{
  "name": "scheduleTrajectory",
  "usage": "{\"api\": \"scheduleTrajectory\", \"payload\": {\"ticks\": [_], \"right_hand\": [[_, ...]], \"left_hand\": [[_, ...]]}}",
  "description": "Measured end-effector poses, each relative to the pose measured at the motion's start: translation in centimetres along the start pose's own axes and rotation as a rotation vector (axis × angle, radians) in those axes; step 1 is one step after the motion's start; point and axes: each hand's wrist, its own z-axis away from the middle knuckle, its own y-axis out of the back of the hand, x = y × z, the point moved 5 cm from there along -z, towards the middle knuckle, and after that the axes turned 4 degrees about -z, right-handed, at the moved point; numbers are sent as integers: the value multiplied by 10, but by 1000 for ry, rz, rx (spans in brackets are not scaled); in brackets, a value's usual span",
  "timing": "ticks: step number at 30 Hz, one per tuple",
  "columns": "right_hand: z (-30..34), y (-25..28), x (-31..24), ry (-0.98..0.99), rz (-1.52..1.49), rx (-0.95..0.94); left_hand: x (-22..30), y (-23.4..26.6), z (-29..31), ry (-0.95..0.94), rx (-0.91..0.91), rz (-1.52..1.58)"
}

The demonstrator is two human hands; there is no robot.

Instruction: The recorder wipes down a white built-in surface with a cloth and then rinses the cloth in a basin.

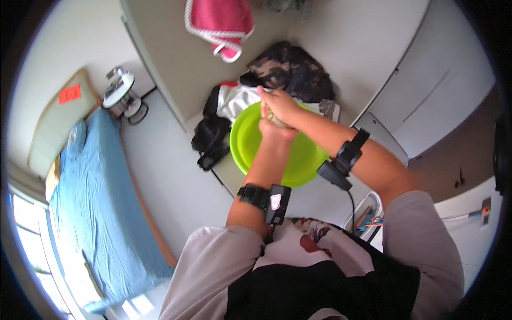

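A bright lime-green basin [246, 152] stands in front of me, its inside showing below my hands. Over its far part, my left hand [275, 129] and my right hand [282, 105] are brought together. A small pale tan, mottled thing [272, 116] lies pressed between the two palms. Most of it is hidden by the hands, so its kind cannot be made out. The right hand lies over it from above and the left hand supports it from below.
Beyond the basin lie a camouflage-patterned garment [290, 72], a white cloth [240, 101] and a black cloth [211, 136]. A pink cloth with white trim [221, 24] hangs above. A blue-covered bed [101, 202] stands left, near a small round stand [122, 93]. Tools fill a tray [374, 207] at right.
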Motion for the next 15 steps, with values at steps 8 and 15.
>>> {"api": "scheduleTrajectory", "payload": {"ticks": [8, 15], "right_hand": [[78, 58, -22, 188, -266, 96], [140, 175, 58, 0, -405, 384]], "left_hand": [[-1, -62, 43, -89, 169, -369], [-125, -85, 36, 31, -234, -887]]}}
